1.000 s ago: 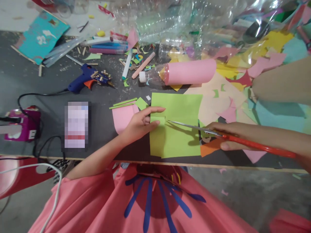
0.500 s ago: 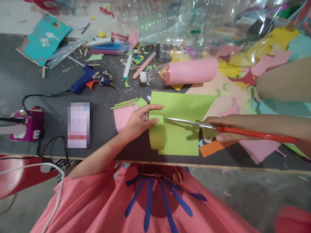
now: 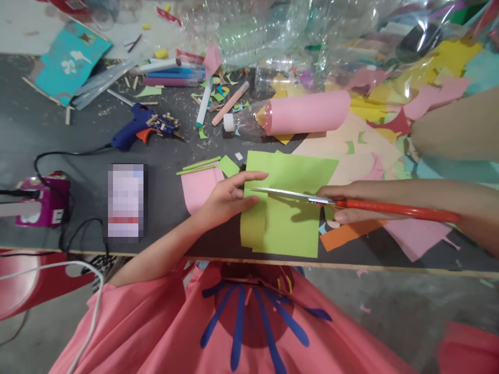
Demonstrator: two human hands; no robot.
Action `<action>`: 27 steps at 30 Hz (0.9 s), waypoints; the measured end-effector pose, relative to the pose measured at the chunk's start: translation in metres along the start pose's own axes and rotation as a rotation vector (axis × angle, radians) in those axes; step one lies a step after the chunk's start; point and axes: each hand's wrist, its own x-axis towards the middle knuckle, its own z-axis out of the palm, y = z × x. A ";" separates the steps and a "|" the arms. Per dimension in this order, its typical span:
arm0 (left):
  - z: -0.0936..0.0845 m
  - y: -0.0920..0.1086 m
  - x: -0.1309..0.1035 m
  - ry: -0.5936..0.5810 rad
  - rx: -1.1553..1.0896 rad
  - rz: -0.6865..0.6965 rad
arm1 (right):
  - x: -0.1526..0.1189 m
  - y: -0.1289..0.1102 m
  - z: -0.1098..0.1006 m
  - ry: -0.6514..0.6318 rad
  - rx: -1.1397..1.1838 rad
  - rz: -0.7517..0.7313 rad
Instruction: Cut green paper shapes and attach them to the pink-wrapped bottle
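Note:
A light green sheet of paper (image 3: 292,223) lies near the table's front edge, its lower left part curled. My left hand (image 3: 224,197) grips the sheet's left edge, with the index finger stretched above the cut line and the thumb below it. My right hand (image 3: 364,188) is wrapped round a pair of scissors (image 3: 288,194) with red handles. Their blades lie across the sheet, tips pointing left between my left thumb and index finger. Beside my left hand is a pink paper piece (image 3: 200,189) with thin green strips along its top.
A pink-wrapped plastic bottle (image 3: 310,113) lies behind the sheet. Farther left are a blue glue gun (image 3: 134,127), a phone (image 3: 125,202) and a purple box (image 3: 42,201) with cables. Paper scraps (image 3: 413,236) cover the right side; clear plastic bottles (image 3: 253,41) crowd the back.
The scissors have moved left, their tips now near the sheet's left edge. The sheet's upper part has shifted slightly, and my left hand stays almost where it was.

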 end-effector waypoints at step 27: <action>0.000 -0.001 0.000 -0.031 0.025 0.026 | 0.013 -0.014 -0.003 -0.103 -0.032 0.029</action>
